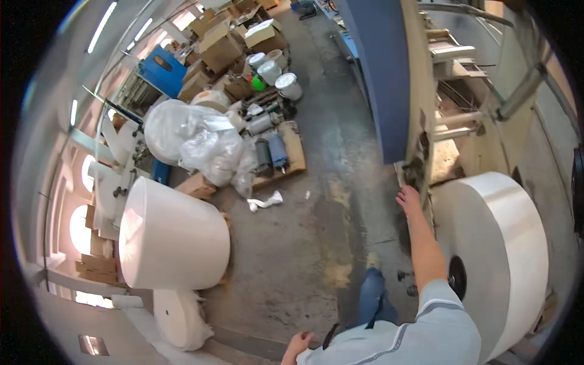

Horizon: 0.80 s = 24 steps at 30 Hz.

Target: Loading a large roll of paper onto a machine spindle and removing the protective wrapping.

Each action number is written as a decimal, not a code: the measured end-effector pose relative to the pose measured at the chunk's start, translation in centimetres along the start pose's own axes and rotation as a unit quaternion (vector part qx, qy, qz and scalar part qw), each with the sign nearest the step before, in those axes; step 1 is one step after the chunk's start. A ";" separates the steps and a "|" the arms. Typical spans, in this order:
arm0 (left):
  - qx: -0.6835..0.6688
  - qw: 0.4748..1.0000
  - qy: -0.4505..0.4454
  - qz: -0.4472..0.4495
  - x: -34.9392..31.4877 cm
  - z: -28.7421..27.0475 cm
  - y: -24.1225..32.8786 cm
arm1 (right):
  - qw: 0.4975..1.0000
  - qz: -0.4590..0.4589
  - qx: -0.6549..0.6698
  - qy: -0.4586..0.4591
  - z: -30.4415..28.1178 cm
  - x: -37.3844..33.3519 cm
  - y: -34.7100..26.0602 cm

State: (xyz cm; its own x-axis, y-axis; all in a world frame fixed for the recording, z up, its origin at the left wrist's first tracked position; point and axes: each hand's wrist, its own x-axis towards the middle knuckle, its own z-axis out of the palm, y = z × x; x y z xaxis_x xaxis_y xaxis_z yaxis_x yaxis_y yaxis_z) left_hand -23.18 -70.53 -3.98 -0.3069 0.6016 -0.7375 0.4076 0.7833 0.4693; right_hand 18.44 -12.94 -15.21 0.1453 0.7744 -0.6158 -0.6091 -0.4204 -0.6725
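One steady reach, clear of the roll (526, 237), serves best, my right hand (409, 199) at the pale bar (399, 173) by the machine (384, 91), though I cannot tell if its grip is closed.

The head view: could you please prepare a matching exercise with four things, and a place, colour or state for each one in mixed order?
Column one:
1. Right hand
2. Plastic wrapping
3. Long panel
4. Left hand

Column two:
A. blue-grey
B. near the picture's lower edge
C. just below the panel's lower end
D. see-through and crumpled

Pairs: 1-C, 2-D, 3-A, 4-B
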 end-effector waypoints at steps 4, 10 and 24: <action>0.025 0.995 -0.017 -0.093 4.0 -6.2 9.5 | 0.982 -0.075 0.157 0.073 1.0 10.3 -2.2; 0.011 0.996 -0.003 -0.094 12.0 -11.6 11.9 | 0.909 0.016 0.406 -0.097 5.1 13.3 -2.5; 0.200 0.945 -0.231 0.118 34.4 -18.0 22.1 | 0.839 -0.208 -0.494 0.091 3.9 -14.1 7.7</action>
State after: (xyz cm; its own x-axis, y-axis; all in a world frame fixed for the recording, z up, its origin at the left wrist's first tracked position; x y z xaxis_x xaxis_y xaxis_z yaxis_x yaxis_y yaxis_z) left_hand -40.22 -29.72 -10.30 0.2036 0.5475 -0.8116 0.7393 0.4576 0.4941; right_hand 8.65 -25.26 -10.13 0.3567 0.9039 -0.2362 0.4545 -0.3888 -0.8014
